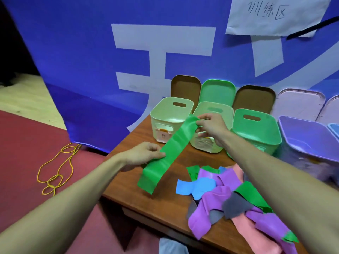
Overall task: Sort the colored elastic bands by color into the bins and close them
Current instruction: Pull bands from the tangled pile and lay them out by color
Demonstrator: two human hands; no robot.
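green band point(173, 147): pulled out flat between both hands, slanting over the table point(165, 208) in front of the bins; lower end hangs loose
left hand point(142, 154): pinching the band's lower part
right hand point(211, 126): pinching the top end, right in front of the middle pale bin point(212, 107)
pile point(220, 200): purple, blue, grey, pink and green bands heaped on the table's near right

Wooden table point(165, 204) carries open bins point(170, 119) and a band pile point(229, 197), perhaps overhanging

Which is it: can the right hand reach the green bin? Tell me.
Probably yes: the green bin stands open right beside the right hand, nothing between them, though it pinches the green band.
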